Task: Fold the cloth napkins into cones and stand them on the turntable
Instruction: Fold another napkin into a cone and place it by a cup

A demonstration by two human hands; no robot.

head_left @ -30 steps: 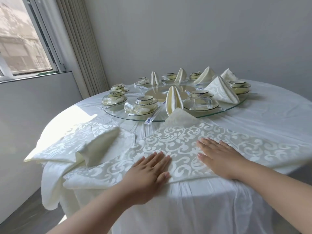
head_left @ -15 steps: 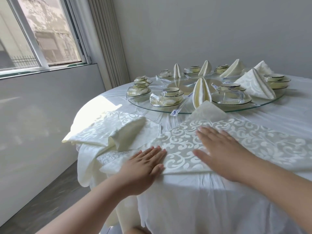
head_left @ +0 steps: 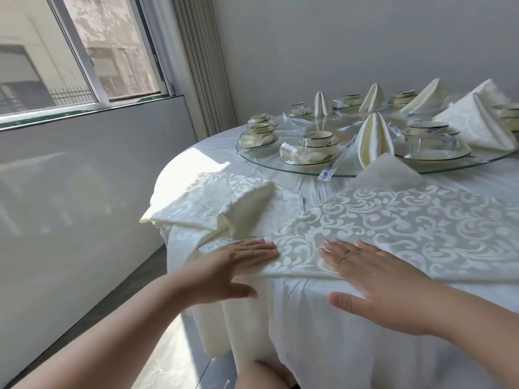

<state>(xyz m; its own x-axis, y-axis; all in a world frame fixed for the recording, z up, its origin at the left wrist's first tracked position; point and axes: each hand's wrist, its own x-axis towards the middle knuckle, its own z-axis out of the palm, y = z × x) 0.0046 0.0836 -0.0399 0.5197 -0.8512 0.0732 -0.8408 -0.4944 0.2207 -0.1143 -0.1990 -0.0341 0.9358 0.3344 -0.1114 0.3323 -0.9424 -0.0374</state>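
Note:
A cream patterned napkin lies flat on the table, folded, its point reaching toward the glass turntable. My left hand lies flat with straight fingers on the napkin's left end at the table edge. My right hand rests flat on the napkin's near edge, thumb hanging over the table edge. Several folded cone napkins stand on the turntable, the nearest cone just behind the flat napkin.
A pile of unfolded napkins lies at the left of the table. Cups, bowls and plates ring the turntable, with wrapped chopsticks at its rim. The white tablecloth hangs down in front. A window and wall are at left.
The view has swung left. Both hands have slid toward the near edge of the napkin, and my right hand now reaches over the table edge.

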